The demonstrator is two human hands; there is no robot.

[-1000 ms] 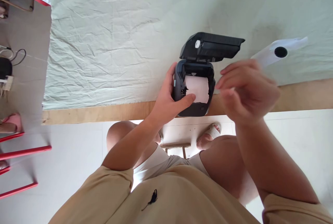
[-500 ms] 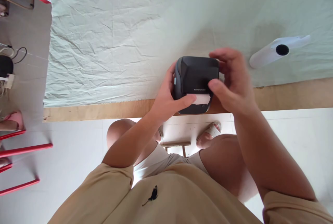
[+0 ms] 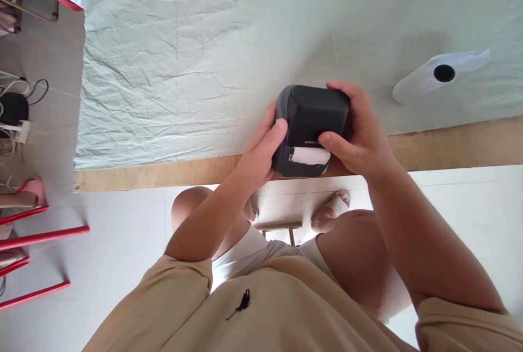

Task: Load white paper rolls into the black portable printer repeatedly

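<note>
Both hands (image 3: 258, 151) (image 3: 363, 133) on prntr (image 3: 308, 129) now, lid (image 3: 318, 109) dn.

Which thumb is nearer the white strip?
The thumb of the right hand, resting on the black device just above the white strip; that of the left hand is farther off, at the device's left side.

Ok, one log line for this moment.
left hand: holding printer | right hand: holding printer | lid: down | paper: showing at lid edge
</note>
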